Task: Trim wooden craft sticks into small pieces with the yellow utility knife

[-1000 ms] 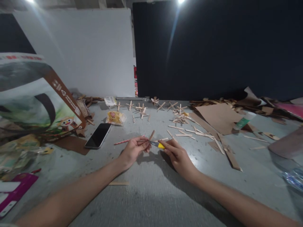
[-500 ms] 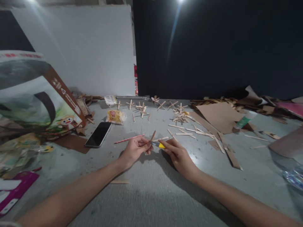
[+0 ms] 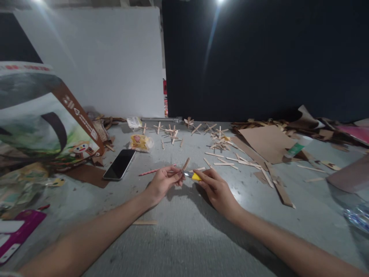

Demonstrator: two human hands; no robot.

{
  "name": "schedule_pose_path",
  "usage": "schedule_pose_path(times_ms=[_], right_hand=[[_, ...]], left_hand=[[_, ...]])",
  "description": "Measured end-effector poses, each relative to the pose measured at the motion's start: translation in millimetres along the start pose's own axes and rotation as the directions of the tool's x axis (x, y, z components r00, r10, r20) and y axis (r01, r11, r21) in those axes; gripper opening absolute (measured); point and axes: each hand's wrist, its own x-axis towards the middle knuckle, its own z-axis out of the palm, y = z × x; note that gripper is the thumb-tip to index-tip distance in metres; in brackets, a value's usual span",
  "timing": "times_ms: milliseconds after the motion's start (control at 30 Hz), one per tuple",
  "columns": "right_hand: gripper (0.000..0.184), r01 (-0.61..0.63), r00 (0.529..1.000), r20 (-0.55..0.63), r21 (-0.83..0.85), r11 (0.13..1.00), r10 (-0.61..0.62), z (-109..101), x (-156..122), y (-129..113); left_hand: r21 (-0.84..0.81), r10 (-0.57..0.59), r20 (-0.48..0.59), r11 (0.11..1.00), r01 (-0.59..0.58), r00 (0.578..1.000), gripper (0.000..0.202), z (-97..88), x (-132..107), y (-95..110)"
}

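Observation:
My left hand (image 3: 165, 181) pinches a small wooden craft stick (image 3: 186, 164), which points up and away from the fingers. My right hand (image 3: 216, 188) is closed round the yellow handle of a utility knife (image 3: 196, 176). Its grey blade reaches left to the stick, right by my left fingertips; whether it cuts into the wood I cannot make out. Behind my left hand lies a red-and-white striped straw (image 3: 148, 172). Loose craft sticks (image 3: 224, 164) are spread beyond my right hand, and another stick (image 3: 145, 222) lies close to my left forearm.
Several crossed-stick pieces (image 3: 173, 132) stand along the back of the grey table. A phone (image 3: 119, 164), a yellow packet (image 3: 140, 142) and a large printed bag (image 3: 57, 123) are on the left. Cardboard (image 3: 265, 142), a glue tube (image 3: 299, 146) and a plastic bottle (image 3: 357, 217) are on the right.
Both hands stay almost in place, with the stick and knife still held. The knife and my left fingers have shifted very slightly.

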Motion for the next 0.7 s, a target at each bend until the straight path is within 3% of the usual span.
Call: schedule_pose_path(times_ms=[700], right_hand=[[0.039, 0.065, 0.985, -0.147, -0.175, 0.982, -0.091, -0.1, -3.9, 1.4]], left_hand=[[0.097, 0.021, -0.028, 0.995, -0.018, 0.999, 0.038, 0.2, -1.4, -0.3]])
